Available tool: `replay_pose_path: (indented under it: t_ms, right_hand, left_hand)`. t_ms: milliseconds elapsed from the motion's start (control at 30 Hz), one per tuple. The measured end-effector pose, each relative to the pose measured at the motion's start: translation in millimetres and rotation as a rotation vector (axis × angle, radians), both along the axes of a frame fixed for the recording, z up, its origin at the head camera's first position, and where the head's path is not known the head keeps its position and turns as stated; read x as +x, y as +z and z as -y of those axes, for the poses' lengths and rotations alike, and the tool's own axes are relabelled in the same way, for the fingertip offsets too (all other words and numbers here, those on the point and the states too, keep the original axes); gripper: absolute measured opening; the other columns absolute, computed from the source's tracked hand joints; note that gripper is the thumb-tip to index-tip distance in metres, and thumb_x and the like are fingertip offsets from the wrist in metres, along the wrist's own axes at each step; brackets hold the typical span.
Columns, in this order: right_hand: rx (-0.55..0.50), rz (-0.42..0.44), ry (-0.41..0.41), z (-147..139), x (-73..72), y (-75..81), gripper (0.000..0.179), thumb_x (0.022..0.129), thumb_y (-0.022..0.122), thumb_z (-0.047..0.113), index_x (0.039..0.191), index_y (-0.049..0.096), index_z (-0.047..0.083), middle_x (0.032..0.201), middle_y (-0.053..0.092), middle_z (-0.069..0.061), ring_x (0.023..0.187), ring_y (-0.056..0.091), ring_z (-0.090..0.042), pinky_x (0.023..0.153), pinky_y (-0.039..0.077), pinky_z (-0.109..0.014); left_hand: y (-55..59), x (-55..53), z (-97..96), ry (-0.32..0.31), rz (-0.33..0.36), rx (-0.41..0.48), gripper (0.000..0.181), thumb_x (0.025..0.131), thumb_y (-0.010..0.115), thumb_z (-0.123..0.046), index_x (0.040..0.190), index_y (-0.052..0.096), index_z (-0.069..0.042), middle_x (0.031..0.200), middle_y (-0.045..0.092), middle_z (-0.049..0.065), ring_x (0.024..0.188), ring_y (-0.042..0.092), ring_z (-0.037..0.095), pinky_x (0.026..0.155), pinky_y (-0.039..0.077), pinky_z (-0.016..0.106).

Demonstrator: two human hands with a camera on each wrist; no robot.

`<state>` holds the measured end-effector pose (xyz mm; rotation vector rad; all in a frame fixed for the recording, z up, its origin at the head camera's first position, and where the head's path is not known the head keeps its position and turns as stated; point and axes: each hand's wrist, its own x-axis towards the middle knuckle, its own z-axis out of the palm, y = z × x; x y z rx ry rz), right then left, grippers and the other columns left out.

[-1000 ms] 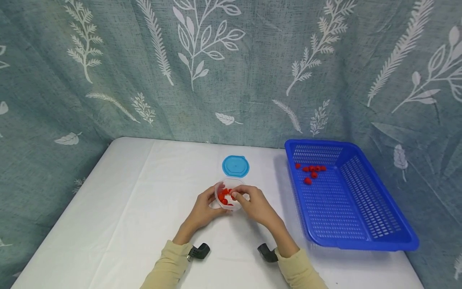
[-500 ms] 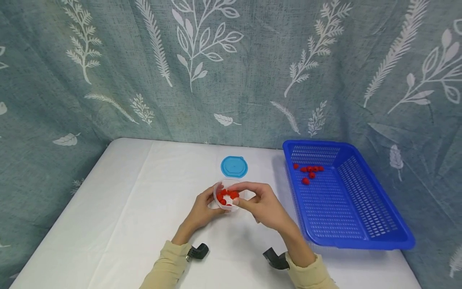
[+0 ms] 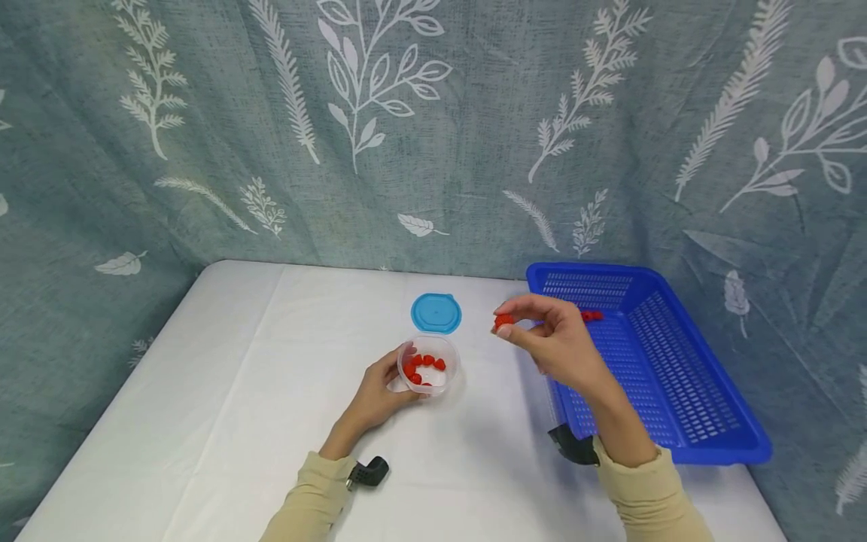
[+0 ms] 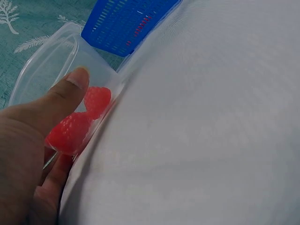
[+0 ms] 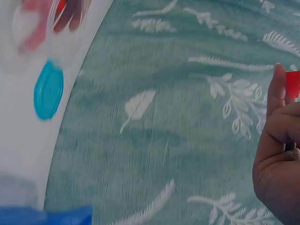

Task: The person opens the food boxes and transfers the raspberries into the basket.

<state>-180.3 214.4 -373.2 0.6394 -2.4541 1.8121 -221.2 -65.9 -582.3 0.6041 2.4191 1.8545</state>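
Observation:
My left hand grips a clear plastic tub from its left side, thumb in front. Several red raspberries lie on the tub's floor; two show through its wall beside the thumb in the left wrist view. Between thumb and fingertips my right hand pinches one raspberry, raised over the table at the left edge of the blue basket. That same berry is partly cut off in the right wrist view. More raspberries sit in the basket, mostly hidden behind the right hand.
A round blue lid lies flat on the white tablecloth just behind the tub. The basket fills the table's right side. Patterned green cloth hangs behind the table. Both wrists carry small black cameras.
My right hand has lifted a raspberry out of the tub and carried it right and away from me, up to the basket's left edge. My left hand still holds the tub in place.

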Motion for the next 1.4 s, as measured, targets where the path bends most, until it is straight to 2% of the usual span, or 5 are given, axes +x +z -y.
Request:
replay_pose_path:
  t_ms: [267,667,833,1067,1400]
  right_hand:
    - [-0.017,0.019,-0.166,-55.6,-46.4,-1.7,0.016,0.089,0.078,0.008,0.105,0.073,0.009,0.091,0.075,0.008,0.042,0.051,-0.011,0.036,0.041,-0.030]
    - [0.067,0.025,-0.411,-105.8,-110.4,-55.4,0.037,0.094,0.075,0.029,0.118,0.071,0.002,0.089,0.071,0.018,0.044,0.045,-0.009,0.039,0.041,-0.024]
    - [0.257,0.030,-0.406,-119.3,-122.5,-75.2,0.039,0.096,0.073,0.028,0.121,0.069,-0.001,0.100,0.069,0.004,0.061,0.053,-0.001,0.048,0.050,-0.023]
    - [0.363,0.190,-0.255,-135.2,-133.1,-98.4,0.037,0.095,0.071,0.010,0.127,0.064,-0.008,0.116,0.067,-0.032,0.067,0.063,-0.009,0.048,0.052,-0.027]
    - [0.372,0.326,-0.188,-154.0,-138.6,-129.0,0.042,0.092,0.075,0.014,0.124,0.063,-0.011,0.090,0.071,0.001,0.066,0.059,-0.009,0.049,0.048,-0.027]
  left_hand:
    - [-0.8,0.5,2.7,-0.002,-0.007,0.023,0.090,0.078,0.089,-0.013,0.155,0.042,-0.011,0.156,0.047,0.008,0.147,0.042,0.026,0.119,0.037,0.039]
    - [-0.5,0.3,4.0,-0.003,0.001,0.004,0.089,0.079,0.088,-0.009,0.155,0.041,-0.008,0.156,0.047,0.009,0.147,0.041,0.026,0.119,0.037,0.037]
    - [-1.3,0.3,2.8,0.000,0.002,0.007,0.090,0.079,0.088,-0.012,0.155,0.042,-0.011,0.156,0.047,0.007,0.147,0.041,0.024,0.119,0.037,0.036]
    - [-1.6,0.0,1.7,0.007,0.004,0.013,0.089,0.080,0.088,-0.014,0.156,0.042,-0.013,0.156,0.048,0.007,0.147,0.042,0.026,0.118,0.038,0.040]
    - [-2.5,-1.5,-0.2,0.003,0.013,0.005,0.089,0.080,0.088,-0.014,0.156,0.042,-0.014,0.156,0.047,0.005,0.147,0.041,0.024,0.119,0.037,0.039]
